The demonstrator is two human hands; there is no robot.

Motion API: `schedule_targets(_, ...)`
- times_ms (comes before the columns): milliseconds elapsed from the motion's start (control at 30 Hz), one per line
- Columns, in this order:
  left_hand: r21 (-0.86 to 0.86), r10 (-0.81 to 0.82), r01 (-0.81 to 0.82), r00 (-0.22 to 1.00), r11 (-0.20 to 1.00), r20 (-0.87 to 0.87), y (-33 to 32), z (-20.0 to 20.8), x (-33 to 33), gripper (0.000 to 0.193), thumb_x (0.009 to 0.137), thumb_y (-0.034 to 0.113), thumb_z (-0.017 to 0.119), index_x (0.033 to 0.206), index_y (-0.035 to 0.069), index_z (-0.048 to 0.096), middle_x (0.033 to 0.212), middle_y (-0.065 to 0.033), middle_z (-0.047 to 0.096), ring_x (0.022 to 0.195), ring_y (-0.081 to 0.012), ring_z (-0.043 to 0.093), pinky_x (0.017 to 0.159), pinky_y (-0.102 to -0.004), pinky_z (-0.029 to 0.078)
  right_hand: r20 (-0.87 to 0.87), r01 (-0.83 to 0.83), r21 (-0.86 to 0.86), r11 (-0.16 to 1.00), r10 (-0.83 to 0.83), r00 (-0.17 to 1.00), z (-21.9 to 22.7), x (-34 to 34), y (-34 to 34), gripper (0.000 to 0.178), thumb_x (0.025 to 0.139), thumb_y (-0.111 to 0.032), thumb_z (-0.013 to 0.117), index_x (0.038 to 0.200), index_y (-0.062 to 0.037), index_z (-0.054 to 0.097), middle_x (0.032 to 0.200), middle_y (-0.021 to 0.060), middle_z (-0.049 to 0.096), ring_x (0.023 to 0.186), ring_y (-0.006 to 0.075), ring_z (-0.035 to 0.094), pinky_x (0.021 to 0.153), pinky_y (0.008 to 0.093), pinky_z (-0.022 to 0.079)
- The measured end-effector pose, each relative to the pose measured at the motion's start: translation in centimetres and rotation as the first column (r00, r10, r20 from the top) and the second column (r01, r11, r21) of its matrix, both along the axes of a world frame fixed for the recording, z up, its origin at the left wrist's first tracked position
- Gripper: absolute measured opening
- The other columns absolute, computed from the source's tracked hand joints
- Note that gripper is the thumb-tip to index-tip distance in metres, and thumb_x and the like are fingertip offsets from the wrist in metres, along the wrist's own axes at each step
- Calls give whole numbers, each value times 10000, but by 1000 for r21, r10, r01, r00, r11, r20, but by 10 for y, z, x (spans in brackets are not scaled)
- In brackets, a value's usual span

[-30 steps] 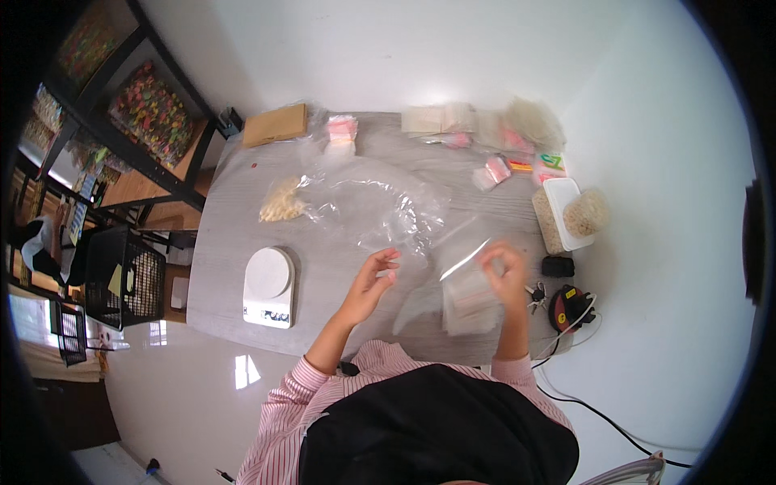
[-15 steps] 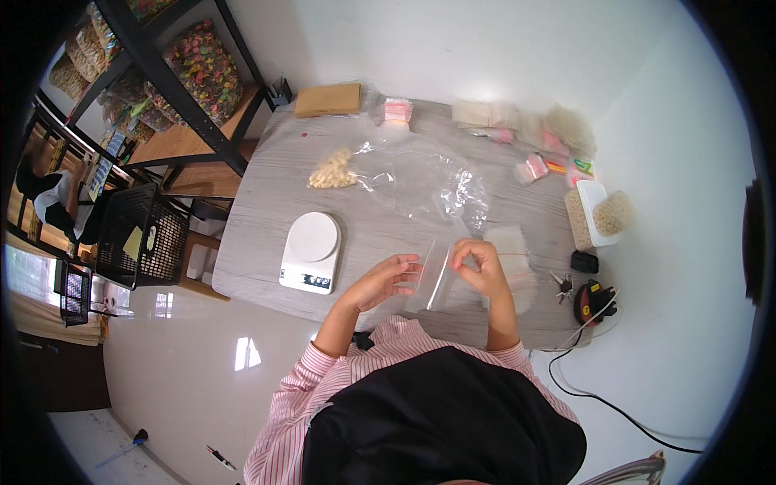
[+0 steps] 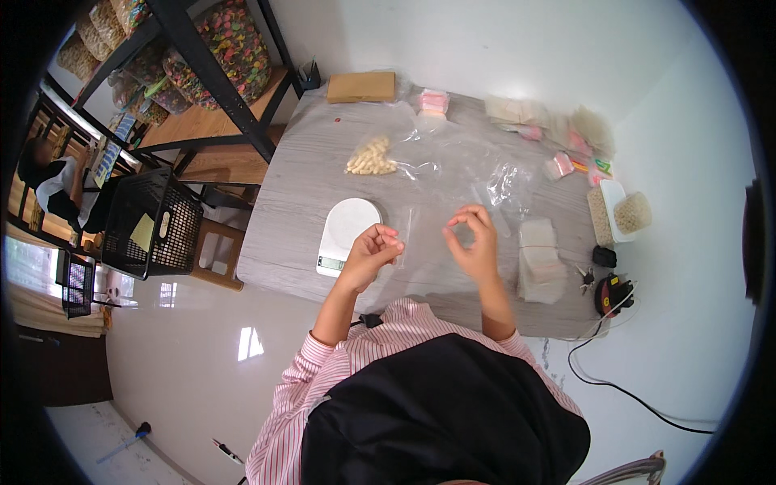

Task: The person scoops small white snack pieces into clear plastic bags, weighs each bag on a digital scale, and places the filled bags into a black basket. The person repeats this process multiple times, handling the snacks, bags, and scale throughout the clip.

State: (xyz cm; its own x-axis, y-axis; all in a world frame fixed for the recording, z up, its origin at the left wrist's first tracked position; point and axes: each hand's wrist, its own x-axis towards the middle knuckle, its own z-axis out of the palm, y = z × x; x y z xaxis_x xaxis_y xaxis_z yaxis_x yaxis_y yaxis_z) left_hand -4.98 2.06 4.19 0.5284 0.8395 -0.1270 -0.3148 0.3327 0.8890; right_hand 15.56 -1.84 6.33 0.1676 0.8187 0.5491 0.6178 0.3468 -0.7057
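My left hand [image 3: 372, 257] pinches a small clear plastic bag [image 3: 411, 238] by its edge, just right of the white kitchen scale [image 3: 352, 222]. My right hand [image 3: 475, 246] is raised over the table to the right of the bag, thumb and forefinger curved with a gap between their tips and nothing visible in them. Beyond my hands lies a large clear plastic bag [image 3: 477, 166], with a heap of pale, finger-shaped snack pieces [image 3: 372, 157] at its left end. A banded stack of small clear bags [image 3: 540, 260] lies to the right of my right hand.
Along the back are a brown cardboard piece [image 3: 361, 87] and several packs of bags [image 3: 517, 111]. A white tray with pale contents [image 3: 618, 212], keys [image 3: 585, 276] and a black-and-red device [image 3: 613, 296] line the right edge. At left stand a shelf [image 3: 217, 89], black basket [image 3: 153, 230] and a seated person [image 3: 61, 182].
My right hand has let go of the small bag and moved apart from it. My left hand has closed on the bag and holds it nearer the scale. The view has shifted.
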Motion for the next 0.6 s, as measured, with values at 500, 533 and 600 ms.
schedule_targets(500, 390, 473, -381, 865, 838, -171, 4, -18, 3, 235, 711, -2, 648, 874, 34, 483, 779, -36, 573, 661, -84, 519, 581, -227, 422, -249, 52, -209, 977, -105, 963, -10, -70, 13, 66, 742, -27, 622, 778, 24, 602, 661, 64, 622, 578, 96, 573, 550, 217, 451)
schedule_targets(533, 523, 525, -342, 813, 781, -252, 1, -16, 4, 267, 695, 20, 658, 897, 28, 483, 825, -61, 574, 712, -115, 530, 630, -255, 434, -218, 64, -202, 977, -108, 970, -10, -68, 12, 64, 742, -24, 618, 782, 23, 602, 660, 68, 621, 576, 96, 572, 547, 217, 450)
schedule_targets(600, 758, 579, -178, 757, 628, -302, 0, -7, 6, 386, 656, 80, 682, 975, 20, 473, 929, -105, 557, 835, -186, 522, 742, -318, 423, -193, 47, -193, 980, -85, 977, -11, -62, 10, 67, 740, -20, 613, 788, 24, 602, 656, 68, 618, 573, 96, 568, 543, 219, 449)
